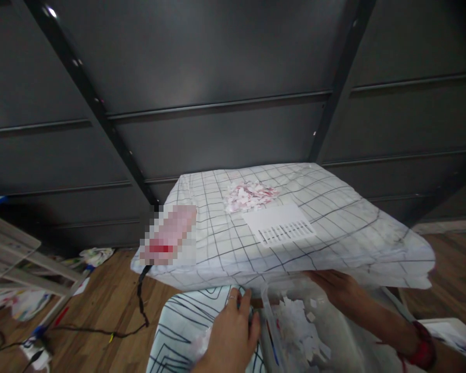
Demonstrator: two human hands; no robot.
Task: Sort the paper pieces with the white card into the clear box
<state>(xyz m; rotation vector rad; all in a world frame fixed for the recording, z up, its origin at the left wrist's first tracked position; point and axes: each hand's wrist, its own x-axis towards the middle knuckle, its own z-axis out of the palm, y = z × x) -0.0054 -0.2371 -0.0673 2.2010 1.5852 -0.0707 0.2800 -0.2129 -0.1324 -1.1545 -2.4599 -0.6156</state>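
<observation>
Left hand (pixel 233 329): palm down, fingers loosely bent at the seat cover (pixel 178 321); cannot tell if anything is held beneath. Right hand (pixel 334 286): fingertips hidden by tablecloth (pixel 209 248) edge, grip indeterminable. Paper scraps (pixel 301 331) lie in plastic bin (pixel 336 329), right of left hand; near end cut off. Above: white card (pixel 275 220), dark strokes, seemingly too blurred to read; scrap pile (pixel 252 196) behind; pink object (pixel 174 233) pixelated.
</observation>
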